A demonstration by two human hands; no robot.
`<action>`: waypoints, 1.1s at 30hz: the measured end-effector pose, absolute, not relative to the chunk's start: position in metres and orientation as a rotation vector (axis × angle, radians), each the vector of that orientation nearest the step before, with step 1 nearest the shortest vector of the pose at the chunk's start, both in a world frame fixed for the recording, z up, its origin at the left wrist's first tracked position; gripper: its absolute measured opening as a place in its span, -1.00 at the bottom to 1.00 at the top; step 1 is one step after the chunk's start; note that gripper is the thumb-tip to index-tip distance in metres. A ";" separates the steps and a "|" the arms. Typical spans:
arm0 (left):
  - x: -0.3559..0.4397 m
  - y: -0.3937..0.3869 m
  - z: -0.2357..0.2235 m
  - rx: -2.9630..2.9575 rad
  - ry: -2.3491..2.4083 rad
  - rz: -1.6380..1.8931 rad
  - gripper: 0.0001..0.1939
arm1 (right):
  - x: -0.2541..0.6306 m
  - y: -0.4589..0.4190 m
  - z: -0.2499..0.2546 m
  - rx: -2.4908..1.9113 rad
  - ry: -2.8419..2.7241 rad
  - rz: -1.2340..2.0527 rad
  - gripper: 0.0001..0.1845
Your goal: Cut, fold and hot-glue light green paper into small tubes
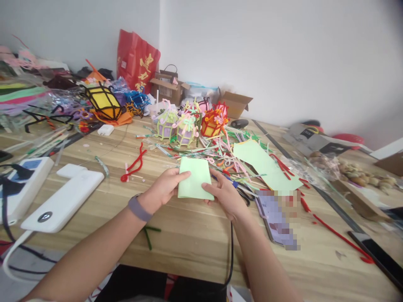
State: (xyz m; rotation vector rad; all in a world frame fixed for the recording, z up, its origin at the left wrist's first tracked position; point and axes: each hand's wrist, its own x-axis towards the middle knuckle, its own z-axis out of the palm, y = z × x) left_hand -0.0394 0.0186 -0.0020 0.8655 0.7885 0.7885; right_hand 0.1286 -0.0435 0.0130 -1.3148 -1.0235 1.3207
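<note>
Both my hands hold a small light-green sheet of paper (195,178) above the wooden table (189,235). My left hand (163,188), with a grey band on its wrist, pinches the sheet's left edge. My right hand (225,197) grips its lower right corner, thumb on top. A larger light-green sheet (264,163) lies on the table to the right. Scissors (242,193) lie just beyond my right hand. Small pipe-cleaner lanterns (185,126) stand behind a heap of coloured pipe cleaners (220,155).
A white power bank (66,197) and a power strip (22,184) lie at the left. A phone (280,222) lies right of my hands, with red pipe cleaners (340,239) and a long ruler (330,205) beyond. Boxes (234,102) and a red bag (137,63) stand at the wall.
</note>
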 end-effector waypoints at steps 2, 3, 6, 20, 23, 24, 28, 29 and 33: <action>-0.041 0.017 0.000 0.896 0.769 0.741 -0.55 | 0.129 -0.042 0.011 -1.317 -1.000 1.279 -0.05; -0.041 0.016 0.001 0.913 0.767 0.720 -0.53 | 0.130 -0.042 0.010 -1.323 -0.992 1.258 -0.01; -0.042 0.015 0.004 0.953 0.763 0.697 -0.46 | 0.133 -0.040 0.009 -1.335 -1.004 1.222 0.03; -0.044 0.018 0.006 1.046 0.723 1.042 -0.54 | 0.129 -0.040 0.005 -1.199 -1.365 1.187 -0.57; -0.043 0.014 0.005 1.160 0.739 0.985 -0.56 | 0.130 -0.041 0.009 -1.160 -1.235 0.992 -0.61; -0.042 0.012 0.004 1.188 0.743 0.955 -0.56 | 0.131 -0.041 0.011 -1.150 -1.192 0.945 -0.64; -0.041 0.009 0.005 1.259 0.762 0.886 -0.56 | 0.136 -0.042 0.015 -1.151 -1.106 0.879 -0.68; -0.041 0.009 0.005 1.269 0.767 0.883 -0.56 | 0.137 -0.042 0.016 -1.158 -1.104 0.872 -0.67; -0.042 0.008 0.007 1.284 0.781 0.879 -0.54 | 0.136 -0.042 0.016 -1.188 -1.126 0.845 -0.67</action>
